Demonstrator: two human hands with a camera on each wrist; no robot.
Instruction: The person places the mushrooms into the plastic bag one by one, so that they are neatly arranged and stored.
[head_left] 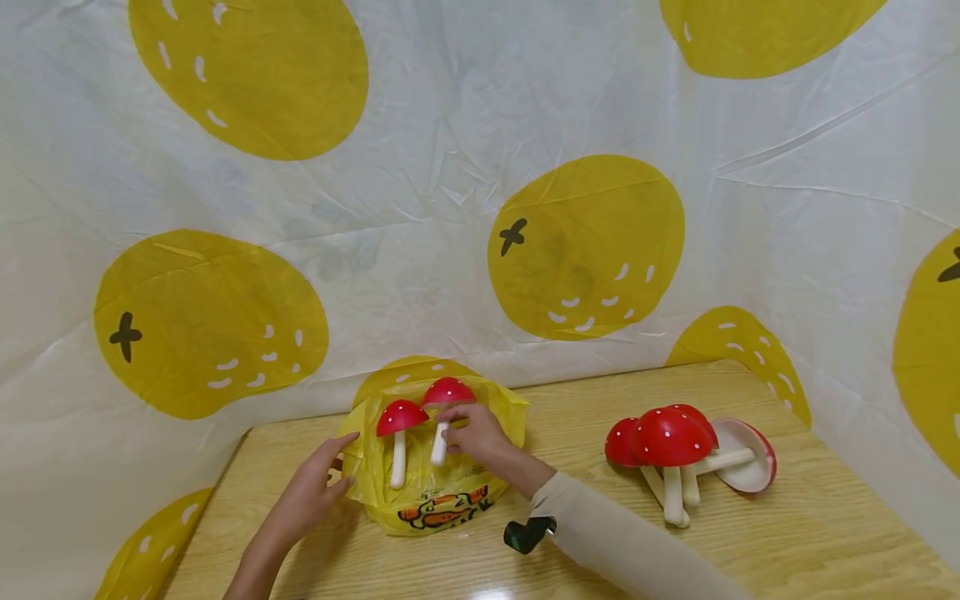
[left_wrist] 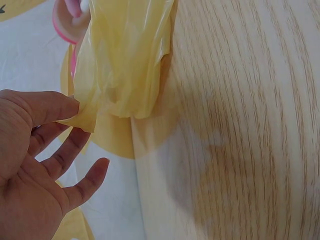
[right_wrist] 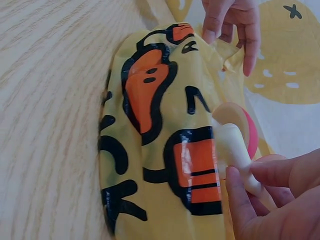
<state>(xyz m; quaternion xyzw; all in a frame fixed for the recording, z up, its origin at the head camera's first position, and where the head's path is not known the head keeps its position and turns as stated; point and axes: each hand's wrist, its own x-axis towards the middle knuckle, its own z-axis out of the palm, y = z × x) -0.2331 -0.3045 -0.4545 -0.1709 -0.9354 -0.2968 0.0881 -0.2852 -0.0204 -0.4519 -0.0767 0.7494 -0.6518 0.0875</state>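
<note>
A yellow plastic bag (head_left: pixel 386 510) with an orange and black print lies on the table, its mouth spread. My left hand (head_left: pixel 300 504) is at the bag's left side; in the left wrist view its thumb and fingers pinch the bag's rim (left_wrist: pixel 82 117). Between the thumb and fingers of my right hand (head_left: pixel 480 433) is the white stem of a toy mushroom (head_left: pixel 448 390) with a red, white-dotted cap, held over the bag's opening. Another toy mushroom (head_left: pixel 401 417) lies beside it within the bag's mouth. In the right wrist view the held stem (right_wrist: pixel 232 142) is close to the printed side.
Several more red-capped toy mushrooms (head_left: pixel 671 437) lie piled on the right of the wooden table (head_left: pixel 577 450), one showing its pale underside. A white sheet (head_left: pixel 420 283) with yellow fruit prints hangs behind and at both sides. A dark green object (head_left: pixel 525 535) is at the right sleeve's cuff.
</note>
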